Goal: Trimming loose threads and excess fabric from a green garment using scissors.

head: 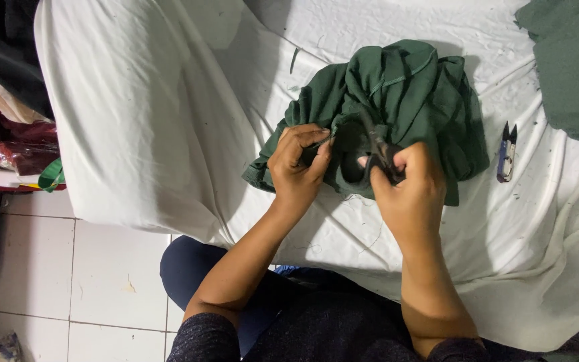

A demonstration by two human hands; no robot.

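1. White sheeting [169, 121] is spread over the work surface above a tiled floor [68, 268].
2. A bunched green garment [403, 94] lies mid-sheet.
3. Its edge is pinched by the closed left hand [297, 164].
4. Black scissors [378, 151] are gripped by the closed right hand [410, 188].
5. Thread snips [506, 155] lie nearby.

Your desk [142, 134] is draped in a wrinkled white sheet. A bunched green garment [410, 94] lies on it; right of the garment sit small thread snips [506, 155], and further right more green cloth [571, 60].
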